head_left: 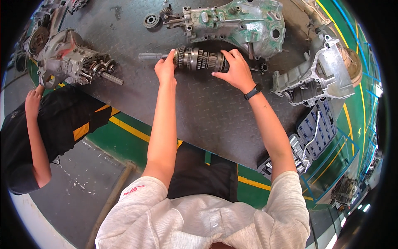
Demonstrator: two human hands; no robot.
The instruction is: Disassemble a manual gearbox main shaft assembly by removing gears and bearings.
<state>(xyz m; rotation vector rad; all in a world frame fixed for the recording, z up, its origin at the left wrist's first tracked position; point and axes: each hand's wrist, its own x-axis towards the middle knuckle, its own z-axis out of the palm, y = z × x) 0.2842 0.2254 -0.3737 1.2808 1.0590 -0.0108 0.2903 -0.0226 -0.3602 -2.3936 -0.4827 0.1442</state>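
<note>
One geared shaft [195,59] lies on the desk [207,112], with two hands on it: the left hand [166,68] and the right hand [236,70]. Three gearbox housings stand around it: a green one [244,25], a grey one [319,74] and one with gears showing [70,58]. One loose bearing [151,20] lies apart. One socket set case [317,130] sits open. One co-worker's hand [33,101] shows.
</note>
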